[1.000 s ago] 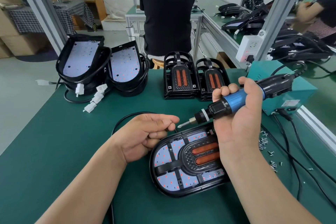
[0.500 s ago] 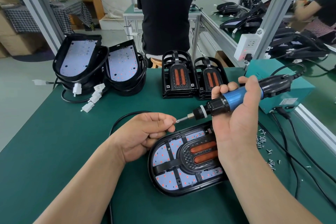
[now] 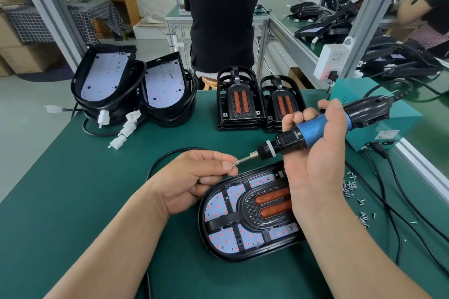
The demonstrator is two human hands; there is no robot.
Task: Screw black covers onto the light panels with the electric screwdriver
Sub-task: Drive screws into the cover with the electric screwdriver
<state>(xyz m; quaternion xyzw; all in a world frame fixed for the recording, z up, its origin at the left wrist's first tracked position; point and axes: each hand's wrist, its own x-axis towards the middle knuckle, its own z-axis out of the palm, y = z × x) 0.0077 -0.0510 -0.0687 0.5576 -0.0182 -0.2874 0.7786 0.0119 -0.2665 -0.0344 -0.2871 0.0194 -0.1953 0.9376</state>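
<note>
R hand (image 3: 315, 167) grip wrapped round electric screwdriver (image 3: 313, 128), bit angled down-left. L hand (image 3: 192, 177) grip pinches screw (image 3: 233, 164) w/ thumb + forefinger at bit tip. Below hands: light panel (image 3: 223, 238) w/ black cover (image 3: 245, 211) on it, flat on table (image 3: 73, 201). To R: loose screws (image 3: 351, 187).

Left hand (image 3: 192, 177) pinches a screw (image 3: 233, 164), right hand (image 3: 318, 167) grips the electric screwdriver (image 3: 323, 124).
</note>
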